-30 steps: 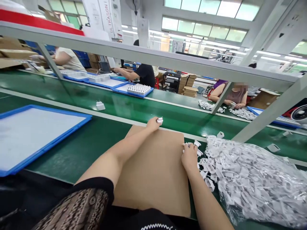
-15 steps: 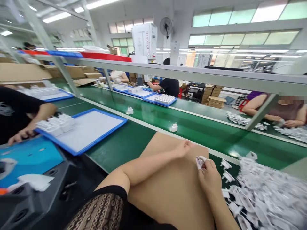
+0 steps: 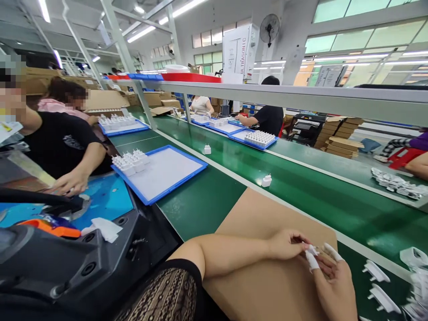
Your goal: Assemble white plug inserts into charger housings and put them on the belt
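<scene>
Over a brown cardboard sheet (image 3: 264,285) my two hands meet. My left hand (image 3: 290,244) is closed, its thumb and fingertips pinching a small white plastic part (image 3: 312,249). My right hand (image 3: 337,276) curls around the same part from the other side, its thumb against it. White coverings sit on the right thumb and a finger. The part's exact shape is mostly hidden by the fingers. Just right of my right hand, white plastic plug pieces (image 3: 377,271) with prongs lie on the green surface, beside a pile of similar parts (image 3: 419,285).
White chargers (image 3: 266,180) stand on the green belt (image 3: 234,158). A blue-rimmed tray (image 3: 174,171) at left holds several white chargers. A co-worker's hand (image 3: 72,182) rests near a blue plate and dark machine (image 3: 110,258). A shelf rail (image 3: 284,96) spans above the belt.
The view has swung left, showing more of the co-worker and machine. My hands, apart before, have come together, and my left fingers are now at the white part by my right hand.
</scene>
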`<action>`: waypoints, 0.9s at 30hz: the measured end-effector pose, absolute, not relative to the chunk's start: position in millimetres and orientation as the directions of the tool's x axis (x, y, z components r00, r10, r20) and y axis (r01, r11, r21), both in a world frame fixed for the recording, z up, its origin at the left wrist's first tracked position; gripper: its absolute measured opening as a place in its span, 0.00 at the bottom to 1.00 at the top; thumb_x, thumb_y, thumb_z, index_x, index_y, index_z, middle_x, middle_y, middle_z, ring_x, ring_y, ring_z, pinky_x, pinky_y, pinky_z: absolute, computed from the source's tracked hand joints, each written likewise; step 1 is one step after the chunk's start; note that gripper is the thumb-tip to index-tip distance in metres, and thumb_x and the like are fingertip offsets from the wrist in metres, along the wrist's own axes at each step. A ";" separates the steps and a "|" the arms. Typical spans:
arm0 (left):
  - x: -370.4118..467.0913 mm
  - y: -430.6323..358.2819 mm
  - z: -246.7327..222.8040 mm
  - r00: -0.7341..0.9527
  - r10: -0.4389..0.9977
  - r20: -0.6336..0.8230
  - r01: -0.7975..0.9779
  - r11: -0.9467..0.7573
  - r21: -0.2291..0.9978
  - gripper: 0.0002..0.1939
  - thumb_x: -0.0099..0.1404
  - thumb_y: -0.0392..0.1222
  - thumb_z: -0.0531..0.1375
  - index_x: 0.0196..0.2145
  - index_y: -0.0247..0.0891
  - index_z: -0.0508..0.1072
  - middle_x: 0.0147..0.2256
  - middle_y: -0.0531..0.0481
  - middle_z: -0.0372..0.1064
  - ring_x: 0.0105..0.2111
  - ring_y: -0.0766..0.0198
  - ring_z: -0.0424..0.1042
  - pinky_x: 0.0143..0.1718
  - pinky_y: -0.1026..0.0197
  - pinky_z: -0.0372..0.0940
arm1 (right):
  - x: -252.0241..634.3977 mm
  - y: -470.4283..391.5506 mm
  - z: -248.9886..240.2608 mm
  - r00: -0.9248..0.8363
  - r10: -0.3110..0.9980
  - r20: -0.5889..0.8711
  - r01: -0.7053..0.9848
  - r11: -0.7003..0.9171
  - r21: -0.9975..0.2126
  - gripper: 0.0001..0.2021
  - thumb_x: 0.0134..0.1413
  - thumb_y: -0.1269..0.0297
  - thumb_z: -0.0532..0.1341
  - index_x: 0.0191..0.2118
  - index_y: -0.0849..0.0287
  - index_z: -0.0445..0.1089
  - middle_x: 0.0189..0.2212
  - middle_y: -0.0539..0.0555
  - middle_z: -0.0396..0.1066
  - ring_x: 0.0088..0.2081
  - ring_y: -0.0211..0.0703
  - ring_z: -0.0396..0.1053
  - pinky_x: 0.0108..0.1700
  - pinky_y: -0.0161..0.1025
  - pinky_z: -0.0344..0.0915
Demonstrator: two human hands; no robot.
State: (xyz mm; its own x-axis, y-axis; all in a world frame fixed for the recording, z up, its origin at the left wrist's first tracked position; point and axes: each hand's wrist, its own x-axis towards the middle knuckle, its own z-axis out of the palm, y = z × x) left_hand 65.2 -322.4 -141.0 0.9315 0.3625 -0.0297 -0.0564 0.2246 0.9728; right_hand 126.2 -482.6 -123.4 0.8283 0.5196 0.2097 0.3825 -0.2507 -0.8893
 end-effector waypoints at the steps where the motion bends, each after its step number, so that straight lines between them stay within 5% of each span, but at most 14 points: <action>1: 63.9 -324.0 -140.5 0.931 0.365 0.007 -0.072 0.166 0.984 0.13 0.65 0.42 0.68 0.45 0.32 0.81 0.41 0.43 0.77 0.35 0.66 0.74 0.48 0.58 0.70 | 126.7 -483.1 -122.3 0.841 0.517 0.156 0.345 -0.292 -0.892 0.34 0.42 0.50 0.65 0.57 0.60 0.68 0.45 0.60 0.78 0.42 0.53 0.79 0.46 0.45 0.73; 6: 60.2 -322.5 -136.4 0.943 0.331 0.008 -0.068 0.170 0.983 0.19 0.62 0.39 0.70 0.51 0.33 0.79 0.42 0.42 0.78 0.36 0.67 0.74 0.51 0.58 0.70 | 130.4 -485.6 -108.0 0.908 0.418 -0.030 0.213 -0.522 -0.826 0.30 0.35 0.49 0.60 0.46 0.58 0.76 0.36 0.58 0.81 0.40 0.58 0.78 0.47 0.50 0.70; 11: 64.6 -316.1 -136.8 0.947 0.318 -0.045 -0.042 0.261 0.964 0.18 0.63 0.34 0.69 0.51 0.32 0.78 0.46 0.40 0.78 0.42 0.64 0.76 0.58 0.52 0.68 | 127.6 -480.9 -95.3 0.934 0.349 -0.075 0.096 -0.447 -0.889 0.31 0.30 0.51 0.60 0.44 0.60 0.75 0.37 0.59 0.80 0.41 0.57 0.78 0.47 0.46 0.71; 18: 60.6 -316.2 -133.9 0.950 0.304 -0.073 0.043 0.105 0.994 0.15 0.62 0.45 0.71 0.43 0.32 0.81 0.39 0.45 0.77 0.34 0.67 0.71 0.47 0.59 0.69 | 129.4 -485.3 -107.7 0.922 0.373 -0.105 0.039 -0.361 -0.932 0.35 0.31 0.51 0.61 0.50 0.60 0.73 0.43 0.59 0.80 0.46 0.57 0.77 0.49 0.46 0.71; 27: 59.4 -316.6 -131.8 0.969 0.245 -0.027 0.001 0.104 0.995 0.08 0.63 0.40 0.69 0.38 0.32 0.80 0.36 0.47 0.76 0.34 0.68 0.70 0.48 0.61 0.68 | 126.7 -483.2 -104.6 0.911 0.398 -0.105 0.044 -0.347 -0.937 0.32 0.31 0.51 0.61 0.48 0.58 0.73 0.45 0.60 0.79 0.45 0.58 0.77 0.48 0.47 0.72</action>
